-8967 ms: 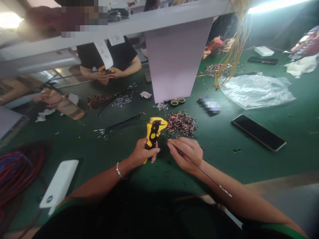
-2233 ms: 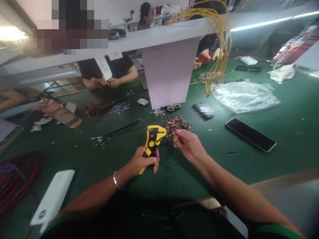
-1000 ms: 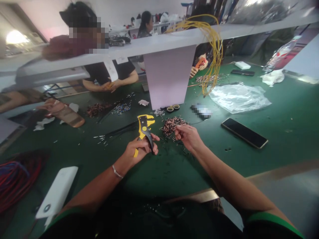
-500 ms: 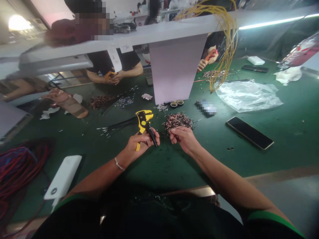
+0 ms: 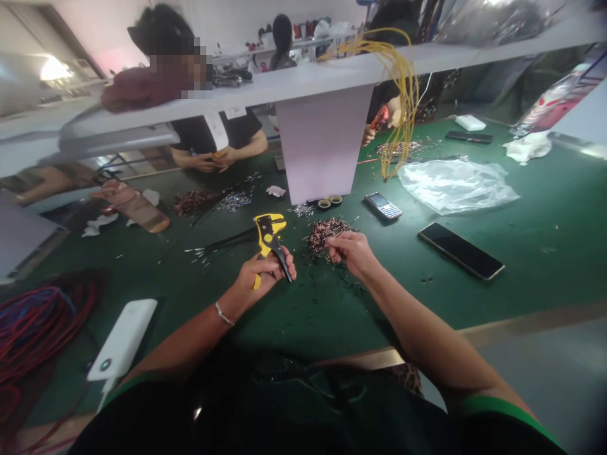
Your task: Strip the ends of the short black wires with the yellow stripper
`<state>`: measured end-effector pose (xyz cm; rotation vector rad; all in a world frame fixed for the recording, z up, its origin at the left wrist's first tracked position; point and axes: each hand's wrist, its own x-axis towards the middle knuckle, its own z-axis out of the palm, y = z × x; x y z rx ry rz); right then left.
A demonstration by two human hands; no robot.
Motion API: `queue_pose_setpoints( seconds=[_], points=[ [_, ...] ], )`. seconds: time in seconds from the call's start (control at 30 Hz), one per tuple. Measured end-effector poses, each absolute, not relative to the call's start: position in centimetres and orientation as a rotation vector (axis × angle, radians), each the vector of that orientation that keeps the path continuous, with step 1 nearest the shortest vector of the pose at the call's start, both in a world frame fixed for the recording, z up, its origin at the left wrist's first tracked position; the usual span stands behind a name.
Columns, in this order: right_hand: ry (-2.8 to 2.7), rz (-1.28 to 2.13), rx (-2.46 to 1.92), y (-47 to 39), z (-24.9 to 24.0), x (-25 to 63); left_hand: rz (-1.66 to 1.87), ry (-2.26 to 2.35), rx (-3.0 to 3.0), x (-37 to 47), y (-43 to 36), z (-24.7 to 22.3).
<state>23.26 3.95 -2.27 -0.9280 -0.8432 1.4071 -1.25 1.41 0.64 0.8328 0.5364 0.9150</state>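
Observation:
A yellow and black wire stripper (image 5: 268, 239) stands in my left hand (image 5: 266, 272), its fingers wrapped round the handles and its jaws pointing away from me. My right hand (image 5: 355, 253) is closed in a pinch at the near right side of a pile of small copper-coloured and black pieces (image 5: 323, 234). Whatever is between those fingertips is too small to make out. To the left of the stripper lies a bundle of thin black wires (image 5: 230, 240) with pale tips. Small silvery pieces (image 5: 302, 209) lie beyond the pile.
Two dark rolls (image 5: 324, 203), a keypad phone (image 5: 383, 206) and a smartphone (image 5: 461, 251) lie beyond and right. A clear plastic bag (image 5: 455, 186) is farther back. Left are a white power bank (image 5: 124, 341), coiled red wires (image 5: 42, 322) and a bottle (image 5: 135, 205). Co-workers sit opposite, under a shelf (image 5: 303, 81).
The view has shifted, bringing most table items slightly left. My right hand has moved a little rightward relative to the pile, still pinched. My left hand keeps its hold on the wire stripper.

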Motion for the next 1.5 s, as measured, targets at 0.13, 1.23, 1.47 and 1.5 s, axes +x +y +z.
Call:
queue_pose_setpoints(
  seconds=[0.13,1.23,1.47,1.5],
  points=[
    [-0.778,1.338,-0.919,4.7,-2.2,24.5,0.924,0.536,0.923,-1.5,1.6,0.7],
    [-1.511,-0.012,-0.958,0.2,0.3,21.7,0.641,0.499,1.037,-1.7,1.8,-1.5],
    [-1.691,-0.150,-0.712,-1.5,0.3,20.4,0.622,0.433,0.932,-1.5,1.5,-1.1],
    [-1.706,-0.149,-0.705,-1.6,0.4,20.4,0.617,0.432,0.917,-1.5,1.5,-1.1]
  ],
)
